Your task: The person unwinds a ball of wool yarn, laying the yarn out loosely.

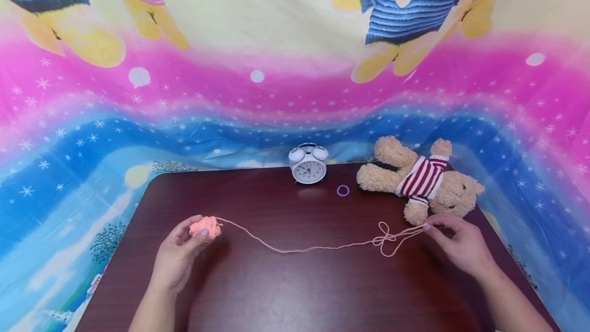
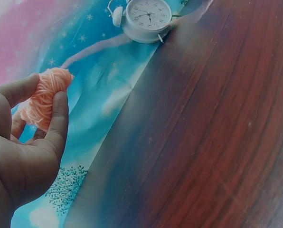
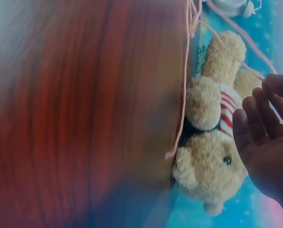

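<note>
On the left, my left hand grips a small bundle of peach yarn between thumb and fingers. The left wrist view shows the wound yarn ball with its strands wrapped across it. From the bundle a single yarn strand runs sagging over the table to the right. There it ends in loose yarn loops, whose ends my right hand pinches between thumb and forefinger. In the right wrist view a loose yarn end hangs down, while the other fingers of the right hand are spread.
A teddy bear in a striped shirt lies at the back right, close behind the right hand. A white alarm clock stands at the rear edge of the dark wooden table, and a purple ring lies near it. A printed cloth hangs behind.
</note>
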A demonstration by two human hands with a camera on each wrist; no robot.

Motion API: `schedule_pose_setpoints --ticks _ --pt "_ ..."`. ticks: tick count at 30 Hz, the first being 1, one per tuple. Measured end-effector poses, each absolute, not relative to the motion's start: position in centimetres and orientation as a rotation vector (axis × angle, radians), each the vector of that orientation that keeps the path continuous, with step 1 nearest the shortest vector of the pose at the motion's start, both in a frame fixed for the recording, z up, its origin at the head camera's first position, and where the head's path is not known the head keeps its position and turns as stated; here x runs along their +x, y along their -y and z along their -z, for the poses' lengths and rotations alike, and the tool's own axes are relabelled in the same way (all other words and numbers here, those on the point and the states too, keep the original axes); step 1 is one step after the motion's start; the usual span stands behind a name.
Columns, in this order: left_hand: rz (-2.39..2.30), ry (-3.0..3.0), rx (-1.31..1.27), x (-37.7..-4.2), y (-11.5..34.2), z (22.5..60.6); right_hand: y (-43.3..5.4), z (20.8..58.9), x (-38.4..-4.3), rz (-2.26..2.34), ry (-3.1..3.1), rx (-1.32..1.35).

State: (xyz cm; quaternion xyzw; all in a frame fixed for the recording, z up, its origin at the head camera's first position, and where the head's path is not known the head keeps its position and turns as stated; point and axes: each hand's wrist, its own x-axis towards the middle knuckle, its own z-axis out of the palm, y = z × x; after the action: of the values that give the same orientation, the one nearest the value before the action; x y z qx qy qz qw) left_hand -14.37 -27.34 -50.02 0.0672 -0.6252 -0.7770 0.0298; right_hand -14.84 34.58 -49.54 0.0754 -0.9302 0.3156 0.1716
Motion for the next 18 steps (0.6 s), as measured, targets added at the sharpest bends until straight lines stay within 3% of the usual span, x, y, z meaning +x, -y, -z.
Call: schedule_pose_setpoints --ticks 18 --pt "2.402 1.834 0.239 -13.8 30.6 50.1 -40.2 50.4 -12.9 -0.857 2.682 0.037"
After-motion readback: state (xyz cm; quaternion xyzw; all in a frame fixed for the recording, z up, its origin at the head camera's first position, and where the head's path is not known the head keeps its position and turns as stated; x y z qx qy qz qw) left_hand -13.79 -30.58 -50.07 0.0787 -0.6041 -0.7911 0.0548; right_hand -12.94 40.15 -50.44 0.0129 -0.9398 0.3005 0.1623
